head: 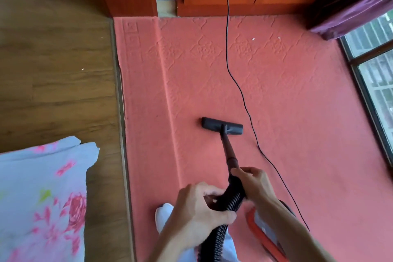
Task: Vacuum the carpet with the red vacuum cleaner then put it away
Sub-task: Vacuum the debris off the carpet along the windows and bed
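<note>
Both hands are wrapped on the vacuum: right hand (255, 185) around the stiff wand (228, 151), left hand (197, 212) on the floppy ribbed hose (214, 238). Nozzle (222, 126) sits mid-carpet (297, 112), and the red body (265, 232) by the near edge probably drags light.

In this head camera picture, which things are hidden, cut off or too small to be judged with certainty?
- Red vacuum body: head view, mostly covered by the right forearm and cut by the bottom edge.
- Power cord: its plug end leaves the top edge; the socket is unseen.
- Hose: its lower end is cut by the bottom edge.
- White specks on the carpet: too small to identify.
- Wand grip: covered by the right hand.
</note>
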`<state>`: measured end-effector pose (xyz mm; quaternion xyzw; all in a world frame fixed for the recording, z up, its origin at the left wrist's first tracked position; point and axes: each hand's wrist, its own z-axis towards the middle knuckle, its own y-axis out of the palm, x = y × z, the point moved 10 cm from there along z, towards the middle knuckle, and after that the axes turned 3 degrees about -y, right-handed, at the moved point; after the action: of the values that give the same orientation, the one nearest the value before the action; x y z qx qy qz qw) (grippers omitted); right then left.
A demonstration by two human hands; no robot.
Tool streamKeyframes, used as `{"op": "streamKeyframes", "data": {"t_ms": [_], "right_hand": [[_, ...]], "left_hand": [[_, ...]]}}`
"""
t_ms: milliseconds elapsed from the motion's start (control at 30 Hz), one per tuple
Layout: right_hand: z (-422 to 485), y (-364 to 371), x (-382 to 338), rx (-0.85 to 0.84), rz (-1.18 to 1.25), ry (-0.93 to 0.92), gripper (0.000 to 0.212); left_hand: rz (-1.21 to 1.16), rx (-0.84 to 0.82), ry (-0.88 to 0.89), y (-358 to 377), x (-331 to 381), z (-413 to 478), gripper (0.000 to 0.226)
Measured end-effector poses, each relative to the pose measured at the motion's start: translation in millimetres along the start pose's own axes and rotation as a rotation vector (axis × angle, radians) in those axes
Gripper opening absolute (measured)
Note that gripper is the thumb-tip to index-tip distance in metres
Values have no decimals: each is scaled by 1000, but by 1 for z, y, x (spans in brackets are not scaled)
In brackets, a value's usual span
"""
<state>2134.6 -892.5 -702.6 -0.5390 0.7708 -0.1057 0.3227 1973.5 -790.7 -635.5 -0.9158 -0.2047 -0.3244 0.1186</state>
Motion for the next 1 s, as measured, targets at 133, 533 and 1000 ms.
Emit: {"op": "streamKeyframes", "data": {"t_ms": [133,533,1000], "right_hand": [[42,11,-9,41,-14,-86,42],[24,-9,-6,-118,-133,-72,19],[49,-6,-21,-150,-146,-169,21]], "left_hand": [[-80,189,-8,0,-4,14,22],[-110,48,-58,17,4,-1,23],[-85,71,-107,21,3,26,24]]}}
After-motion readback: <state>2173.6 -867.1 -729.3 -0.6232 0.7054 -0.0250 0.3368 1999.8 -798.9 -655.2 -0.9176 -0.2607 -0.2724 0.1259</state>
